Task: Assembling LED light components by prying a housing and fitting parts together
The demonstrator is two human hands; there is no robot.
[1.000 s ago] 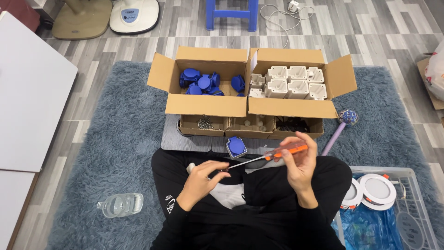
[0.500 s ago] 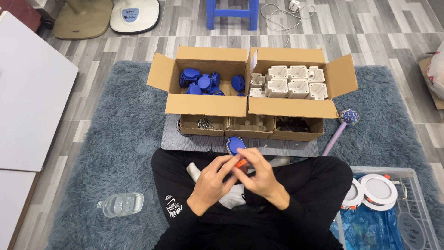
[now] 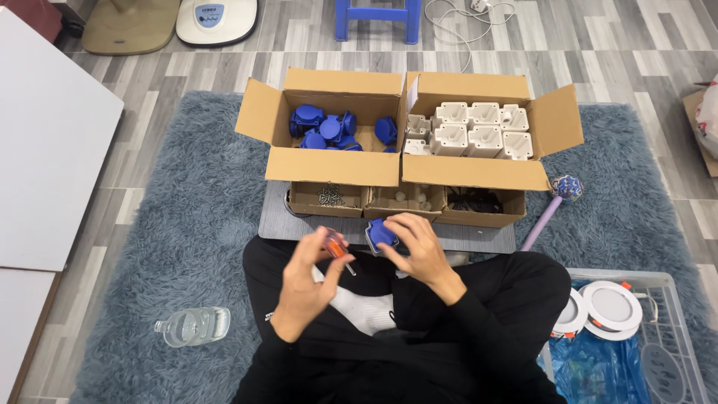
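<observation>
While the left hand point(image 3: 307, 280) grips a small orange-handled screwdriver point(image 3: 336, 251), fingers curled round the handle and the thin metal shaft pointing down toward the lap, the right hand point(image 3: 419, 251) reaches forward and closes its fingers on a blue plastic part point(image 3: 383, 233). That part sits at the near edge of a grey board point(image 3: 479, 236) laid on the rug, just in front of the crossed legs; hand and part touching, palm down, wrist over the right knee. Hands apart from each other, screwdriver just left of the part, not touching it. Person seated cross-legged in black clothing, white sock point(image 3: 366, 308) showing between the legs. On the board, just beyond the part, three small open cardboard trays: left one holds screws point(image 3: 329, 197), middle one pale small pieces point(image 3: 407, 198), right one dark items point(image 3: 475, 200), too small to tell. Stacked behind these, two larger open cartons side by side: left carton point(image 3: 329, 166) holds more blue parts, right carton point(image 3: 479, 170) rows of white moulded pieces. Shaggy blue-grey rug point(image 3: 172, 232) under all. Clear bottle point(image 3: 193, 327) lies on the rug left of the left knee. Purple wand point(image 3: 550, 206) to the right of the board. Clear bin point(image 3: 673, 299) at lower right with round white lamps point(image 3: 612, 308).
</observation>
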